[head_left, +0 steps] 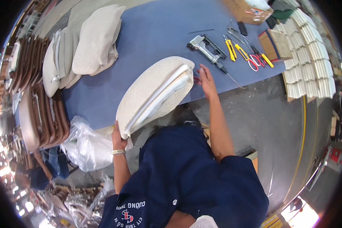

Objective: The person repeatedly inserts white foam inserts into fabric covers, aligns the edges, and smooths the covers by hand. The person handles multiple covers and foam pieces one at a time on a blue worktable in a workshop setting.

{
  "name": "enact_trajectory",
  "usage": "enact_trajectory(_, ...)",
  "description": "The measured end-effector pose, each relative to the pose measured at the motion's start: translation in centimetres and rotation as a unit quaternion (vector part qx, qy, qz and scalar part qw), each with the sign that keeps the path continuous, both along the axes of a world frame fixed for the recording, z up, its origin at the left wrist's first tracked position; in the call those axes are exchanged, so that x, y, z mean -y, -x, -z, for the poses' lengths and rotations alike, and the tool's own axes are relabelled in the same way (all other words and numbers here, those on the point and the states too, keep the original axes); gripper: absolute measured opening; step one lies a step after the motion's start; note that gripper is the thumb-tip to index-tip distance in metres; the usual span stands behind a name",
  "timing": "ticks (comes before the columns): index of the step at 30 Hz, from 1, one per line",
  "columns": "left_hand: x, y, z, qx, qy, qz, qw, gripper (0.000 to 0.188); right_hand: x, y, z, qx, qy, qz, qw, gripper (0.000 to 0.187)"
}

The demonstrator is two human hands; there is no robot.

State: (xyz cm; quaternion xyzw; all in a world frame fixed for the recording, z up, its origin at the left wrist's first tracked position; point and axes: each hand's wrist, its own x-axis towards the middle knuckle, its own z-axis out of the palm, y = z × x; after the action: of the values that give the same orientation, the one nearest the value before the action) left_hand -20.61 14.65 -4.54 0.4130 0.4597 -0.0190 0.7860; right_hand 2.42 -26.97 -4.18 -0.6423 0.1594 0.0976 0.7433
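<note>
A cream upholstered seat cushion (152, 89) stands tilted on its edge on the blue-covered table (155, 34), its white foam layers showing along the side. My left hand (118, 137) grips the cushion's lower near corner. My right hand (205, 78) rests at the cushion's upper right end, fingers apart on the table edge beside the fabric. A metal pneumatic staple gun (207, 48) lies on the table just beyond my right hand.
Pliers with yellow handles (231, 49), red-handled scissors (254, 60) and other tools lie right of the stapler. More cream cushions (97, 38) rest at the back left. Brown curved seat shells (45, 114) stack at left, white foam strips (307, 49) at right, a plastic bag (85, 144) below.
</note>
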Motion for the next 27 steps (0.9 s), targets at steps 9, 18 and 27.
enact_trajectory(9,1.7,-1.2,-8.3,-0.016,0.103,-0.060,0.993,0.036,-2.8,-10.6,-6.2,0.194,0.205,-0.241,0.929,0.083)
enact_trajectory(18,6.0,-3.2,-4.5,-0.129,0.106,-0.055,0.984,0.037,-1.9,-16.1,-10.0,0.170,0.155,-0.316,0.921,0.071)
enact_trajectory(27,9.6,-2.7,-5.2,-0.102,0.100,-0.145,0.979,0.035,-1.9,-14.7,-8.7,0.165,0.180,-0.278,0.929,0.063)
